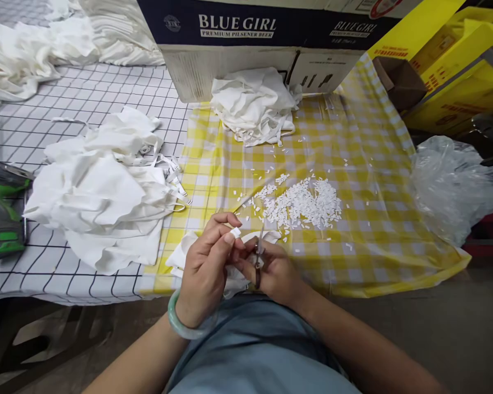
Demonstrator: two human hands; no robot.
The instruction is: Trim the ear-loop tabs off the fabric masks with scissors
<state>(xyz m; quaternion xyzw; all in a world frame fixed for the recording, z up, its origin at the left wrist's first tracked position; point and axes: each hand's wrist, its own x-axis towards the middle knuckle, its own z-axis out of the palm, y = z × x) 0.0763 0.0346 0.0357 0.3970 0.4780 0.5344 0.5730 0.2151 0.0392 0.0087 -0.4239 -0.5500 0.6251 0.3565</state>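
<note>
From left: one large, loose heap of white cloth (98,189); your left hand (207,260) pinching one small white tag (235,232); your adjoining right hand (278,275) gripping one pair of slender scissors (258,268). Black-gridded white tablecloth (123,82) meets yellow-checked plastic sheeting (378,186); the floor (394,323) is grey.

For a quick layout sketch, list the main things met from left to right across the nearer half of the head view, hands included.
Black-and-green object → left pile of white fabric → left hand → right hand → crumpled clear plastic.
</note>
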